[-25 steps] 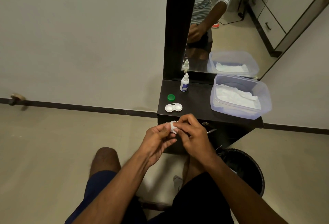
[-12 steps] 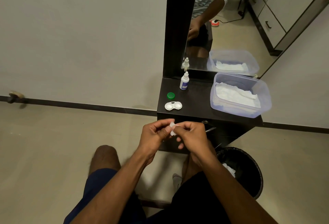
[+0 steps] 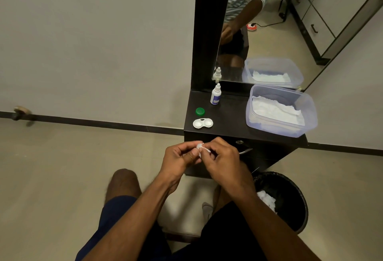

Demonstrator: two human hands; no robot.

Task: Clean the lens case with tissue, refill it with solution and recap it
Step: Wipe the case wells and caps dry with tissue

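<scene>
Pinching a white cap point(image 3: 199, 146) and tissue point(image 3: 200, 154) in both hands' fingers point(image 3: 193, 153), I risk dropping it if grip slips.

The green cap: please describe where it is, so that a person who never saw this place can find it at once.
Find the dark dresser top below the mirror. Near its left edge, between the small white bottle behind and the open white lens case in front, lies the green cap. It is the only green thing there, small and round.
</scene>
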